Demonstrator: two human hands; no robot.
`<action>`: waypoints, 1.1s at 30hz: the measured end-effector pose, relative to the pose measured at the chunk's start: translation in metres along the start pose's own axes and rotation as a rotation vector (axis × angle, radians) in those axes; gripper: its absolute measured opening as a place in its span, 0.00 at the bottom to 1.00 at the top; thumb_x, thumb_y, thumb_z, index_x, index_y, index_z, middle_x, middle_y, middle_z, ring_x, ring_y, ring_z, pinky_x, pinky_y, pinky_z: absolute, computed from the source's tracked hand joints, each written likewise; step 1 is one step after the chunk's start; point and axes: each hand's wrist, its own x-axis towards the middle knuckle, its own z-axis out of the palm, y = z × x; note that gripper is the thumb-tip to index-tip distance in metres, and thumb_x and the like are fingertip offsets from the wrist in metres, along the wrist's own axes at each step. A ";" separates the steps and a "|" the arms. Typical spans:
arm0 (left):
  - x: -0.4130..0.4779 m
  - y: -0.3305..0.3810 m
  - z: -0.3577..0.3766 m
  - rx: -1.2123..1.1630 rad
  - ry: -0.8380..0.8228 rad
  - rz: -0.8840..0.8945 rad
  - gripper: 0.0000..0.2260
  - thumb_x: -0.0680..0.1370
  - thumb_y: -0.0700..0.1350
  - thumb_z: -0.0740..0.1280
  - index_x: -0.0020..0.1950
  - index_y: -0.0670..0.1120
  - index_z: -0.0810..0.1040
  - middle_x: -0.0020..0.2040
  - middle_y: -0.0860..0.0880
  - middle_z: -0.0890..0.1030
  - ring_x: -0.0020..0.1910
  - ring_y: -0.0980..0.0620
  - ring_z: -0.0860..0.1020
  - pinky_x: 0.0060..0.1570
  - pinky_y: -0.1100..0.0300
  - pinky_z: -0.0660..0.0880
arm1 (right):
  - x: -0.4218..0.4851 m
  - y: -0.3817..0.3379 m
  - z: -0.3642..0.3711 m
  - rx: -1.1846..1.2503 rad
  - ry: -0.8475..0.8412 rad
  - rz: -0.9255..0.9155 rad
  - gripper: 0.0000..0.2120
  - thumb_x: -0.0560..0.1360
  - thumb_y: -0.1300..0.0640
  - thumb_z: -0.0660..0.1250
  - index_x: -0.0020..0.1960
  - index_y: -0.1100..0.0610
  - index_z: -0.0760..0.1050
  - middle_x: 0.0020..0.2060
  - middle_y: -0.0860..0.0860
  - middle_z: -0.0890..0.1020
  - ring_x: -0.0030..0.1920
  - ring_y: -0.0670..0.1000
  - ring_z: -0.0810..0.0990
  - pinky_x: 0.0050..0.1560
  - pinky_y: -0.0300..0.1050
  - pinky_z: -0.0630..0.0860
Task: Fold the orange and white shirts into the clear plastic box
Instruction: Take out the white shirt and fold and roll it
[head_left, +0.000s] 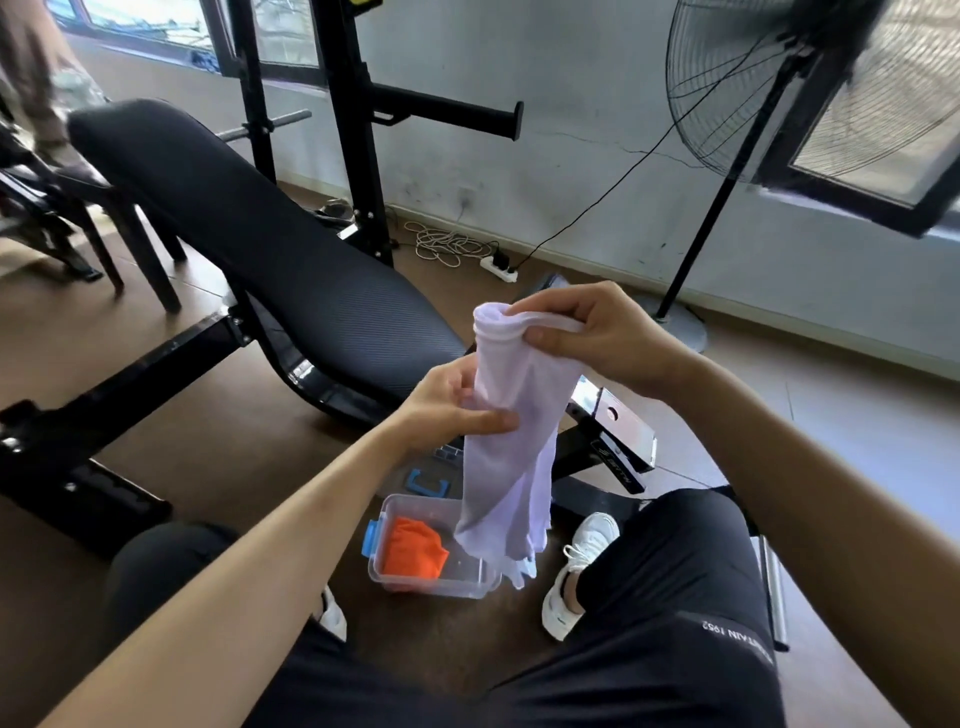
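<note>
A white shirt (511, 441) hangs bunched into a long narrow strip in front of me. My right hand (587, 338) pinches its top edge, and my left hand (457, 405) grips it lower down at the middle. Its bottom end dangles over the right side of a clear plastic box (410, 584) with a blue latch, which stands on the floor between my feet. A folded orange shirt (413, 553) lies inside the box at its left.
A black weight bench (270, 249) and its frame stretch across the left and centre. A standing fan (727, 156) and a power strip (498, 267) with cables are by the far wall. A blue clip (428, 483) lies behind the box. My knees flank the box.
</note>
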 end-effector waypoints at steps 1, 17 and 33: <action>0.002 -0.003 0.005 0.014 -0.001 -0.003 0.20 0.68 0.37 0.80 0.57 0.44 0.80 0.50 0.52 0.86 0.50 0.54 0.83 0.50 0.56 0.80 | -0.001 0.000 -0.004 0.024 0.042 -0.005 0.12 0.77 0.68 0.69 0.59 0.61 0.81 0.49 0.50 0.85 0.49 0.43 0.81 0.53 0.37 0.77; -0.019 -0.097 0.075 0.362 0.268 0.051 0.45 0.59 0.54 0.85 0.71 0.52 0.67 0.61 0.53 0.76 0.54 0.56 0.78 0.52 0.63 0.76 | -0.011 0.003 -0.058 0.281 0.345 0.146 0.11 0.80 0.65 0.65 0.46 0.56 0.84 0.38 0.50 0.85 0.39 0.48 0.82 0.44 0.44 0.77; -0.006 -0.102 0.049 0.608 0.613 -0.151 0.08 0.78 0.53 0.69 0.56 0.56 0.82 0.48 0.53 0.86 0.51 0.45 0.83 0.50 0.51 0.78 | 0.000 0.014 -0.066 -0.043 0.724 0.200 0.08 0.76 0.62 0.71 0.40 0.52 0.83 0.35 0.51 0.82 0.35 0.48 0.79 0.39 0.46 0.80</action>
